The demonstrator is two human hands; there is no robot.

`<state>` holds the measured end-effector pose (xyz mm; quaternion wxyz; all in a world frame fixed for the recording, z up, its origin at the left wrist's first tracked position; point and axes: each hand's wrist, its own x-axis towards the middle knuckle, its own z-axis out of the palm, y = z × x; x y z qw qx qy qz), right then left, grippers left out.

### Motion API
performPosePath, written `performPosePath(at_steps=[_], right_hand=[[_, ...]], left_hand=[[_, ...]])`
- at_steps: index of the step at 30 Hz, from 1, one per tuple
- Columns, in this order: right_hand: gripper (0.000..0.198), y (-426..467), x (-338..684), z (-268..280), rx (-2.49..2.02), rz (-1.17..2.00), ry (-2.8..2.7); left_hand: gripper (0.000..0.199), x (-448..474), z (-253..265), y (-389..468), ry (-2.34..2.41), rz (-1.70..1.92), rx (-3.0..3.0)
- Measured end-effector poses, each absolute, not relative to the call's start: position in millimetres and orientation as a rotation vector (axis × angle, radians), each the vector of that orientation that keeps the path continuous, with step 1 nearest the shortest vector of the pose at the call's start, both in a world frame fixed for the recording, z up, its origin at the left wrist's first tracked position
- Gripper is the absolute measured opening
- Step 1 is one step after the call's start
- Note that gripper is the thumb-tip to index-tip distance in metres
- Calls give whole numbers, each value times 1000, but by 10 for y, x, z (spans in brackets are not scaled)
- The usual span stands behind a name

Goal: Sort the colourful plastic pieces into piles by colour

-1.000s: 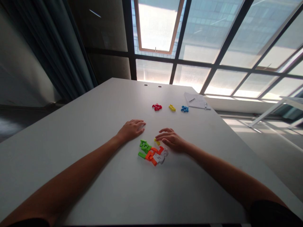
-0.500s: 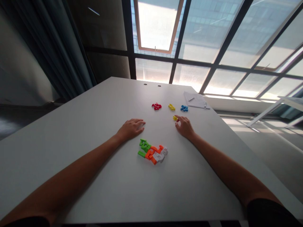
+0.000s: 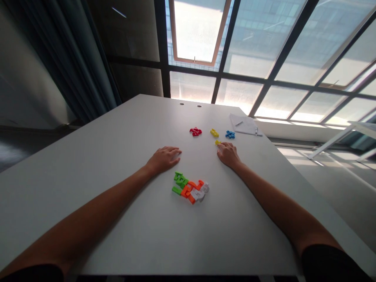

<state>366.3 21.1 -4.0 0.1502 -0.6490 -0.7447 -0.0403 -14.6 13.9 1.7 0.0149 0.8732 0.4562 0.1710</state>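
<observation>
My left hand (image 3: pixel 164 158) lies palm down on the white table, its fingers stretched forward and slightly apart, holding nothing. Farther right, my right hand (image 3: pixel 229 154) has its fingers drawn together at a small yellow plastic piece (image 3: pixel 217 142), which pokes out past the fingertips and is partly hidden. Just beyond sits another clump of yellow pieces (image 3: pixel 214 133). Blue pieces (image 3: pixel 230 134) lie to its right and red pieces (image 3: pixel 195 132) to its left. Nearer me, between my forearms, is a loose heap of green pieces (image 3: pixel 180 179), orange pieces (image 3: pixel 188 190) and white pieces (image 3: pixel 199 194).
The white table (image 3: pixel 117 137) runs toward the windows. At its far right edge lie a sheet of paper (image 3: pixel 245 123) and a pen (image 3: pixel 256 131). Two round holes are set into the far end. A dark curtain (image 3: pixel 70 58) hangs at the left.
My right hand has pushed slightly forward, and the yellow piece at its fingertips has moved away from me toward the other yellow ones. My left hand stays in place.
</observation>
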Motion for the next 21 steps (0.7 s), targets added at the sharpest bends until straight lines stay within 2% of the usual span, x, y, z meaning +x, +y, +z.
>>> performPosePath(at_steps=[9, 21], right_hand=[[46, 635, 3627, -18, -1885, -82, -2187], [52, 687, 3583, 33, -1945, -99, -2211]], left_hand=[[42, -152, 18, 147, 1424, 511, 2717], [42, -156, 11, 130, 1411, 546, 2716]])
